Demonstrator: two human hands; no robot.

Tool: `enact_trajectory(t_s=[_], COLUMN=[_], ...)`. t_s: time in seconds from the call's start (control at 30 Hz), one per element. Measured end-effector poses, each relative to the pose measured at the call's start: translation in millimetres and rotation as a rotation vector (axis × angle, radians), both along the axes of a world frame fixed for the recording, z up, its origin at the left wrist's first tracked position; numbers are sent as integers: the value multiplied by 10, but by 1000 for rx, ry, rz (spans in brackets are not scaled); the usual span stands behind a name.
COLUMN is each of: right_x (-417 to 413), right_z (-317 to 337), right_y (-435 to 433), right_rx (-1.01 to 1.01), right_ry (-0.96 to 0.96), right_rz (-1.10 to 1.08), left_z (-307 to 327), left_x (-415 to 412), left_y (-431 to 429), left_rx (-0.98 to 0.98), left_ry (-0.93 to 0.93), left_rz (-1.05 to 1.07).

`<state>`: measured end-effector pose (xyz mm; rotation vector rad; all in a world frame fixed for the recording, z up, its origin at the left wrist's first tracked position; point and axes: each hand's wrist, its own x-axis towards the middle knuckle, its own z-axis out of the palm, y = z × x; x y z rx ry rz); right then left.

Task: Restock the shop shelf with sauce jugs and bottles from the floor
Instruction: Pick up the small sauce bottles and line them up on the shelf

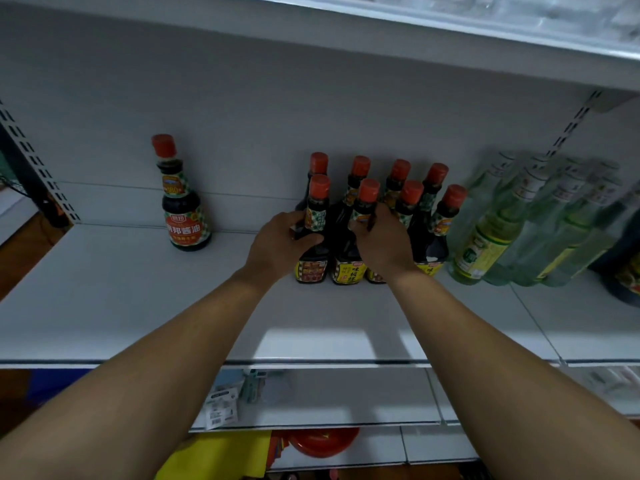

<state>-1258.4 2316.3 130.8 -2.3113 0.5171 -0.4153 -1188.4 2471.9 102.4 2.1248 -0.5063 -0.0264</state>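
Observation:
Several dark sauce bottles with red caps stand in a tight cluster (429,216) on the white shelf (138,299). My left hand (277,245) is wrapped around the front-left bottle (313,261) of the cluster. My right hand (382,244) grips the neighbouring front bottle (349,268), which has a yellow label. Both bottles stand upright on the shelf board. A single rounder dark soy sauce bottle (183,209) stands alone to the left, apart from the cluster.
Several clear bottles with green-yellow labels (491,244) stand right of the cluster, and a dark jug (623,275) sits at the far right edge. A shelf above overhangs. Lower shelves hold small packets (221,407); a red bowl (322,441) lies below.

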Motion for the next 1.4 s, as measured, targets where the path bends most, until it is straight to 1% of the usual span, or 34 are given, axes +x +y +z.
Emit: enact_trajectory(t_s=[0.33,0.63,0.77,0.87,0.97,1.07,1.13,1.23,1.4], right_x=[61,-69,-190,-303,-407,-534,-634,-815,-1158], right_z=[-32,-2,57,149,205,218,215,229,276], right_y=[24,32,62,78,71,56,45,43,6], right_rx=[-8,88,70,61,28,56,69,86,49], right_ry=[-7,18,-1,39,81,94,60,-13,-11], right_rz=[-30,-12,-5,-17,2,34,56,62,117], left_z=[-55,-100,-88,-43,-17,-25,-45,-67,-117], left_x=[34,-52,-142,-223,-320,-500,-642,-898,-1423], left_y=[-8,-42,-27,-5,17,27,19,6,-5], left_rx=[-25,-180,-280,-337,-318,-291,-290,-274,-227], left_ry=[-17,36,-15,-35,-22,86,130,142,206], left_rz=[3,78,138,194,205,201,184,198,172])
